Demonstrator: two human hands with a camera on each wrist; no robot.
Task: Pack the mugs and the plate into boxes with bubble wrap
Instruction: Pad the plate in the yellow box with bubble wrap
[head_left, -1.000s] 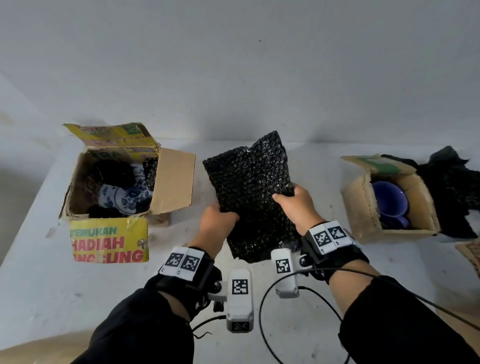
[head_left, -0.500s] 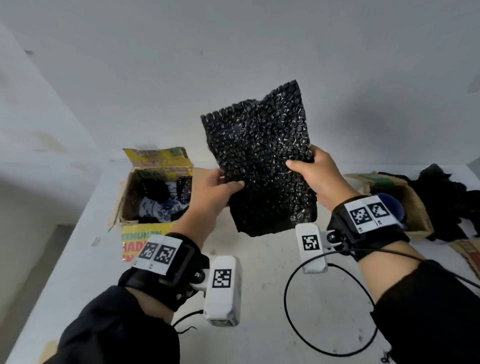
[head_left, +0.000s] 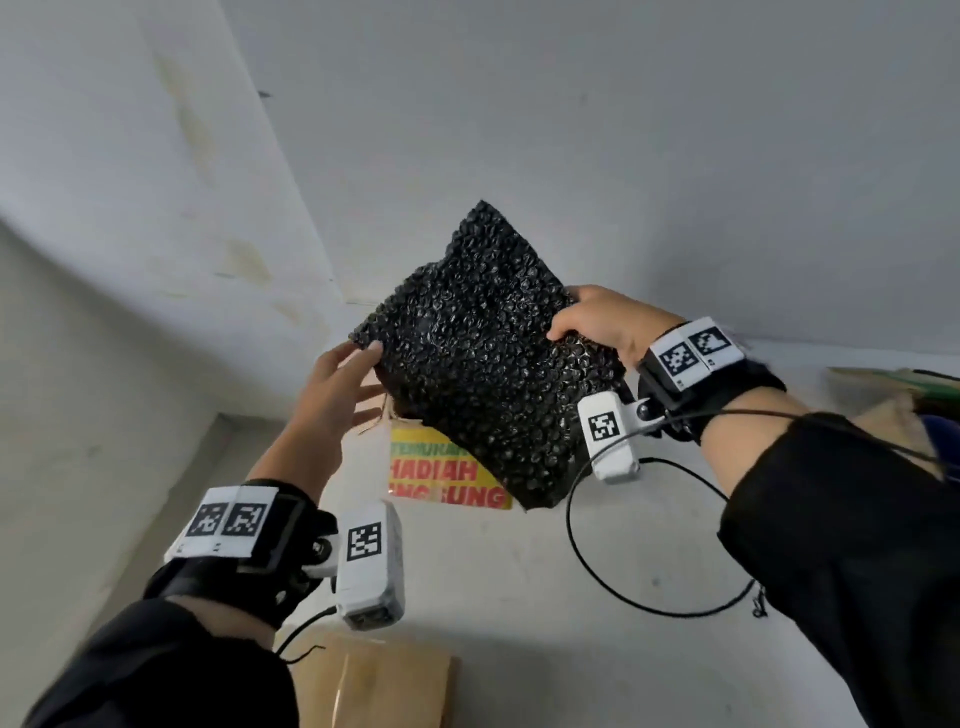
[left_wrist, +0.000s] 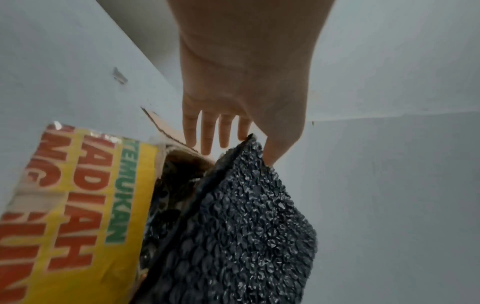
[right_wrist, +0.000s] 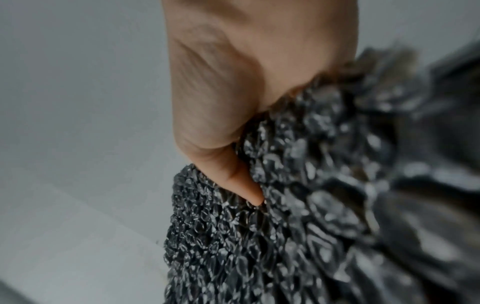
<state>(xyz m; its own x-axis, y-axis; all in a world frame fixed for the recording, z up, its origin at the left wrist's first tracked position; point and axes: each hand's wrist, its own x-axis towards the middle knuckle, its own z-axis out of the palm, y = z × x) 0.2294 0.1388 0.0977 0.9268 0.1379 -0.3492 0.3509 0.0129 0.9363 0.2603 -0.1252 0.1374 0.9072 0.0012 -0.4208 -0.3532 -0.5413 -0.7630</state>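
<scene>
Black bubble wrap (head_left: 483, 358) held up in the air over the box (head_left: 447, 473) on the tabletop (head_left: 571, 649), right hand (head_left: 602, 322) pinching its right edge w/ thumb on the near face, left hand (head_left: 332, 395) fingers straight, thumb touching the left corner

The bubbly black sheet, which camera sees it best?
The head view: the whole bubble wrap shows, gripped by the right hand, the left hand touching its corner. The left wrist view shows one edge, the right wrist view a blurred close-up.
</scene>
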